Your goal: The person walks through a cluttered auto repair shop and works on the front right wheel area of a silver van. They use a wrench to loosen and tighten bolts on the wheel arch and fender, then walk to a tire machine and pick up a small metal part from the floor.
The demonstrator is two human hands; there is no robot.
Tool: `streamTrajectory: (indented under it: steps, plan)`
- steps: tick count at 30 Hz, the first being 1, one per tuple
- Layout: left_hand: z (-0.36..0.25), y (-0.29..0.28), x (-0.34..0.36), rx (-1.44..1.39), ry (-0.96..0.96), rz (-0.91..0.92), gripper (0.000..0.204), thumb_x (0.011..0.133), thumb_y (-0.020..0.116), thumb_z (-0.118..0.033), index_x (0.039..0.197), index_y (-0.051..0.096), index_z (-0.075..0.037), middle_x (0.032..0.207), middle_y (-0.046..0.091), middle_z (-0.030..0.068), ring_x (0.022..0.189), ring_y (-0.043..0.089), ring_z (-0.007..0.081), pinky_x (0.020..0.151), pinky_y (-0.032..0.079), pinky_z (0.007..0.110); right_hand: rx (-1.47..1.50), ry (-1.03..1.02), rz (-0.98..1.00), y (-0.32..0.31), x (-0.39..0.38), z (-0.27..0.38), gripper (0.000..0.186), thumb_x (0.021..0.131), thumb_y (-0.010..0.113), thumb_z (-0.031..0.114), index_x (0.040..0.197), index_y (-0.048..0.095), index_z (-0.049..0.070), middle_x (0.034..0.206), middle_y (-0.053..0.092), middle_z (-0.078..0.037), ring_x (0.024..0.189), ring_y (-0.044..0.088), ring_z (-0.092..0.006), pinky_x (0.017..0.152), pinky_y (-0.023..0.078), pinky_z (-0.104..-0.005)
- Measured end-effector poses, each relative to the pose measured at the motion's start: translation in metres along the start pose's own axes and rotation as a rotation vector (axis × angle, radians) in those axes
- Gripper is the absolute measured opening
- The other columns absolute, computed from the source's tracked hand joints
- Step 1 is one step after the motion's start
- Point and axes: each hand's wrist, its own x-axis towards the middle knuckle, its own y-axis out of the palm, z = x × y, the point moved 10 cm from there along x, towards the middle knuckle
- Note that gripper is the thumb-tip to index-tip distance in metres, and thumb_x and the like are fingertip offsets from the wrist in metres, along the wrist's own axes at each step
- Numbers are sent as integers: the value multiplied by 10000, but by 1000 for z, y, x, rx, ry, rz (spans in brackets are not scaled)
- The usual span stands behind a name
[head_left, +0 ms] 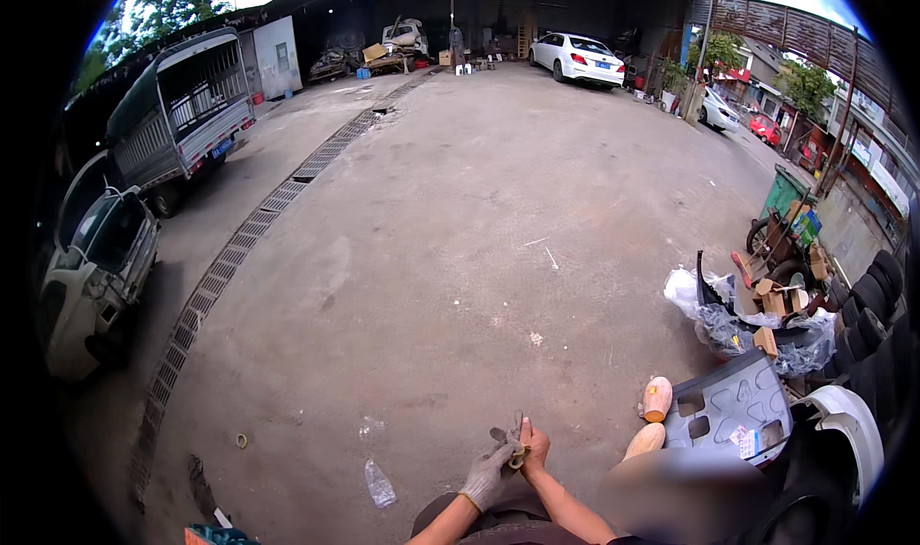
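Note:
In the lower middle, my left hand [485, 480] wears a grey-white knit work glove with a yellowish cuff. My right hand [535, 447] is bare, its fingers closed and the thumb pointing up. Between the two hands is a crumpled grey work glove [518, 458], its yellowish cuff edge showing and some fingers sticking up. Both hands appear to grip it. A clear plastic bottle [379, 485] lies on the ground left of my hands, with another clear plastic piece [371, 429] just beyond it.
A grey panel [738, 398], two tan sole-shaped objects [656, 399], a white curved car part [856, 425] and tyres [874, 291] lie to the right. A drain grate [237, 242] runs along the left, past a truck [196, 114]. A white car [579, 59] stands far back.

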Motion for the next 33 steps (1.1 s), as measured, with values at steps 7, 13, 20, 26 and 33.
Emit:
streamTrajectory:
  steps: [7,13,20,26,33]
  plan:
    - [-89,-104,71,-125,123,205,385,993,447,-274,1301,511,-53,1314,543,93,1218,485,223,1067,342,335,-363,-152,129,175,52,38,536,958,493,433,703,639,-15,628,575,-231,562,564,-366,562,429,-458]
    - [-192,-171,128,-552,118,85,434,1015,370,-282,1369,445,-42,1404,487,106,1311,434,232,1128,287,352,-521,-102,381,362,101,53,527,942,458,500,796,705,57,773,643,-235,744,636,-432,673,488,-502]
    - [-355,-222,167,-459,210,-117,390,993,379,-109,1354,446,22,1406,495,115,1313,450,249,1131,322,393,-500,-72,466,523,199,145,531,953,429,486,854,716,50,874,668,-242,867,646,-432,779,501,-511]
    - [-455,-267,207,-427,345,-210,332,934,513,-126,1215,541,49,1198,587,139,1129,541,294,972,415,421,-437,-28,458,597,272,192,508,947,433,484,895,713,63,871,662,-240,867,634,-440,768,488,-505]
    - [-554,-380,257,-525,384,-394,288,934,549,-147,1153,572,40,1110,634,135,1058,594,281,922,466,416,-374,33,463,681,306,213,529,954,423,476,877,690,26,843,644,-257,853,620,-459,748,474,-495]
